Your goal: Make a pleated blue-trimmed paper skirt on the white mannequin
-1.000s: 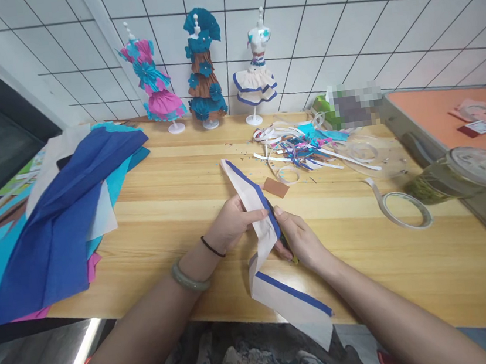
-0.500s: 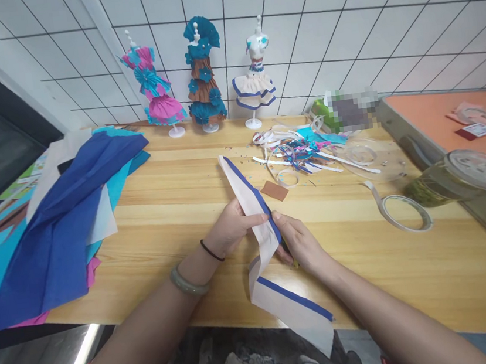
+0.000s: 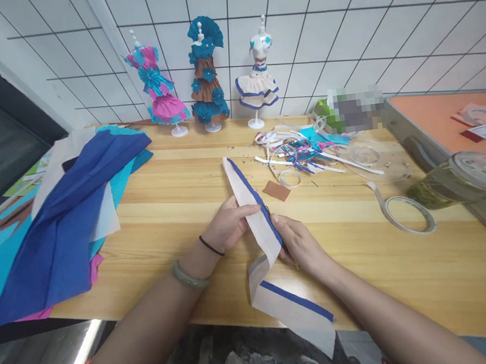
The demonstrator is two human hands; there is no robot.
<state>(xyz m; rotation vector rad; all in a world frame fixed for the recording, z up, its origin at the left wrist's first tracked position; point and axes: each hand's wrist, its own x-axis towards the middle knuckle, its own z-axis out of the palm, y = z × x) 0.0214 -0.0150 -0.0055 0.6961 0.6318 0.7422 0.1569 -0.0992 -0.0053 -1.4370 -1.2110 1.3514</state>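
Note:
My left hand (image 3: 229,224) is closed on a long cream crepe-paper strip (image 3: 254,219) edged in blue, its thumb lying across the front. The strip runs up and away from me, folds below my hands, and its lower end hangs over the table's front edge. My right hand (image 3: 300,240) is closed at the strip's blue edge, around what looks like a pair of scissors (image 3: 284,249). Most of that tool is hidden behind the fingers and paper; only dark parts show. A small brown paper piece (image 3: 276,190) lies just beyond my hands.
Three mini dress forms (image 3: 208,86) in paper dresses stand along the tiled wall. Blue, turquoise and pink paper sheets (image 3: 64,210) lie at left. Paper scraps (image 3: 305,148), a tape roll (image 3: 410,214) and a clear jar (image 3: 434,188) are at right. The wooden table (image 3: 162,215) ends near my body.
My left thumb has shifted slightly up the strip, and a dark bit of the tool now shows at the blue edge. The view has moved slightly; the rest looks the same.

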